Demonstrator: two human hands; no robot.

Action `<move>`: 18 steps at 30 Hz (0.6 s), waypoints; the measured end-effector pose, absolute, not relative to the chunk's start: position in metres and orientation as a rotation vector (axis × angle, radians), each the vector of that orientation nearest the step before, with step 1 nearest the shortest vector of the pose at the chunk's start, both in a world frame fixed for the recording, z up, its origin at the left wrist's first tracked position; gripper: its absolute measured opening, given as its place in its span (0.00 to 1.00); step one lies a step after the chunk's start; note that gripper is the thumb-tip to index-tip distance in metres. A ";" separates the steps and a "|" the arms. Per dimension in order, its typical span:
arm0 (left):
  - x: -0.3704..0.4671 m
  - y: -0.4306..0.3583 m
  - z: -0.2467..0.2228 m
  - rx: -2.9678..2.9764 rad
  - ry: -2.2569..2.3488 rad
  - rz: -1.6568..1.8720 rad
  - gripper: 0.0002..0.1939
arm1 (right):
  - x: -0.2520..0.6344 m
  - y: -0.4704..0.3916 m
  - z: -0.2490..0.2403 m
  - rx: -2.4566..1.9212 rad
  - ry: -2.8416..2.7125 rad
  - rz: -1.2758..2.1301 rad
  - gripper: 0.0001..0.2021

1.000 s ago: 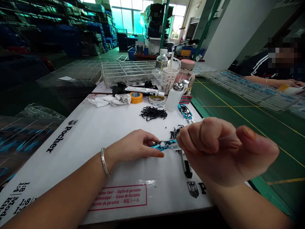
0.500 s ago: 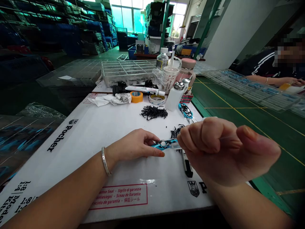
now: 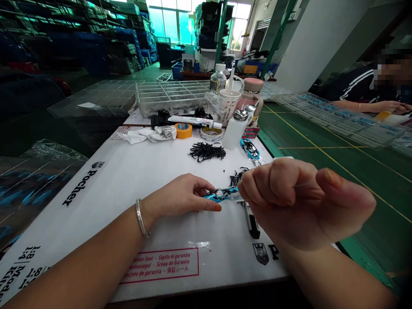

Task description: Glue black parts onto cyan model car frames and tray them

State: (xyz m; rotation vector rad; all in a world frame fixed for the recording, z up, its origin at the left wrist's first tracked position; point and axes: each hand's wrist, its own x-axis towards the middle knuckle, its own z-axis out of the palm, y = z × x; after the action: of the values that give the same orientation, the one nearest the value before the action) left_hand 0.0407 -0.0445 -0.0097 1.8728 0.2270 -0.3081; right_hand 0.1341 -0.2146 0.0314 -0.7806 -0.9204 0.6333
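Observation:
Low over the white board, my left hand [image 3: 183,195] has its fingers and thumb round the left end of a blue and black part [image 3: 219,195]. My right hand [image 3: 299,197] is raised close to the camera, its fingers curled round a translucent syringe-like tube [image 3: 236,196]. The tube's tip meets the right side of the blue part; the rest is hidden by the hand. Behind the hands lies a pile of small black strips [image 3: 207,151], and a smaller pile [image 3: 237,177] is beside my right fingers. A black and silver tool [image 3: 252,223] lies below the tube.
Orange tape [image 3: 183,130], a white cloth [image 3: 148,134], a white pump bottle [image 3: 234,131] and a second blue part [image 3: 249,148] lie farther back. A divided clear tray [image 3: 174,96] stands behind. At the right, a person's arm [image 3: 357,105] is beside another tray.
The whole view has shifted very slightly. Both hands keep the same hold and nearly the same place.

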 end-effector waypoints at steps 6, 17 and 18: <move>0.041 -0.045 -0.009 1.869 0.226 -0.308 0.23 | 0.135 -0.214 0.031 -0.766 -0.960 0.628 0.24; 0.041 -0.044 -0.010 1.859 0.224 -0.318 0.23 | 0.134 -0.214 0.033 -0.771 -0.936 0.625 0.24; 0.041 -0.044 -0.010 1.859 0.224 -0.317 0.23 | 0.134 -0.214 0.033 -0.776 -0.932 0.621 0.24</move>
State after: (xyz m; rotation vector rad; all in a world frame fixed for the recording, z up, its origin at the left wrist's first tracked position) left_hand 0.0409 -0.0437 -0.0100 1.8595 0.2236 -0.3168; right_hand 0.1343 -0.2140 0.0332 -0.7757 -0.9320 0.6213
